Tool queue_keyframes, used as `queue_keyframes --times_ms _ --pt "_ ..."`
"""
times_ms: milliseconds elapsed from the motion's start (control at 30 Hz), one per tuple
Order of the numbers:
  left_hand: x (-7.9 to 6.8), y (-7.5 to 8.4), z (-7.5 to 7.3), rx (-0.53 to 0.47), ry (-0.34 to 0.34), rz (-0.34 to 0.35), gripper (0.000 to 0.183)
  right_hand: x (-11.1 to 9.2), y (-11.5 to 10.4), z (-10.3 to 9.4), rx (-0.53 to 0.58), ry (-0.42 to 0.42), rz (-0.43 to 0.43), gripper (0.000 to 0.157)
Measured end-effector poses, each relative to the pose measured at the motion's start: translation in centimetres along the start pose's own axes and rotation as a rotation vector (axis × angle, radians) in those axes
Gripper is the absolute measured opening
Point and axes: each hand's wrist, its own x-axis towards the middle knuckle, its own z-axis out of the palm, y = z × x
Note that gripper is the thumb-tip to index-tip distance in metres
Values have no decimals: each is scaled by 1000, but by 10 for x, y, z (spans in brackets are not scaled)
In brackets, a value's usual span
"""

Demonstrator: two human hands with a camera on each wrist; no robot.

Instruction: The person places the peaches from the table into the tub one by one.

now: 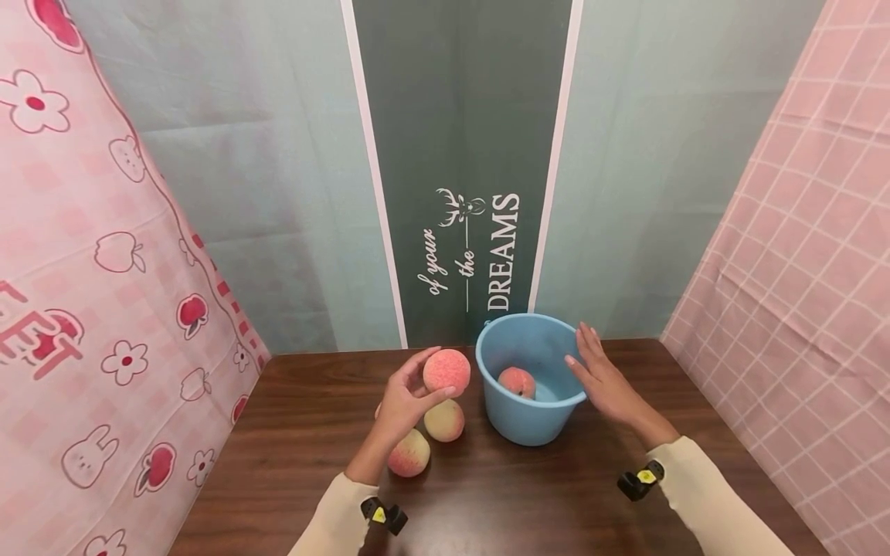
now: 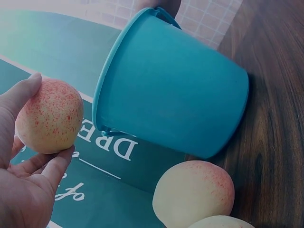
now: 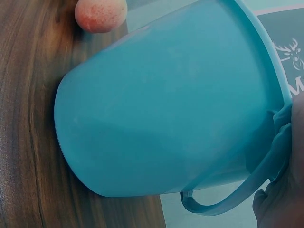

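Observation:
My left hand (image 1: 406, 394) holds a pink peach (image 1: 447, 372) between thumb and fingers, raised just left of a blue bucket (image 1: 524, 423). In the left wrist view the same peach (image 2: 51, 116) shows yellow with red speckles. Another peach (image 1: 517, 382) lies inside the bucket. On the table below my left hand are a yellow-red peach (image 1: 444, 421) and a second one (image 1: 409, 453) nearer me. My right hand (image 1: 603, 380) is at the bucket's right rim, its fingers fairly straight and the thumb over the edge. The bucket's handle (image 3: 237, 194) hangs beside that hand.
Everything stands on a dark wooden table (image 1: 473, 510). Its far edge meets a green and grey hanging cloth (image 1: 466, 116). Pink patterned cloth (image 1: 160, 371) borders the left side, and pink checked cloth (image 1: 772, 293) the right.

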Motion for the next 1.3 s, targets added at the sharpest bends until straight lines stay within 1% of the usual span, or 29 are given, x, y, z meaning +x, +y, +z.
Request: queue_keyframes --times_ms 300,500,633,833,1067,1300 --pt "1 0 6 17 -2 -11 66 -4 1 1 1 17 3 67" --pt "4 2 9 10 -26 -24 66 -6 1 3 7 4 29 67" --pt "6 3 12 -5 -39 -11 66 -6 2 4 9 12 21 67" --pt "8 5 16 -11 -37 6 66 -5 1 5 15 14 4 68" --pt "18 -18 20 -8 -25 22 67 -5 0 4 5 3 25 68" --pt "14 8 24 3 -36 32 64 -4 0 5 0 6 29 68"
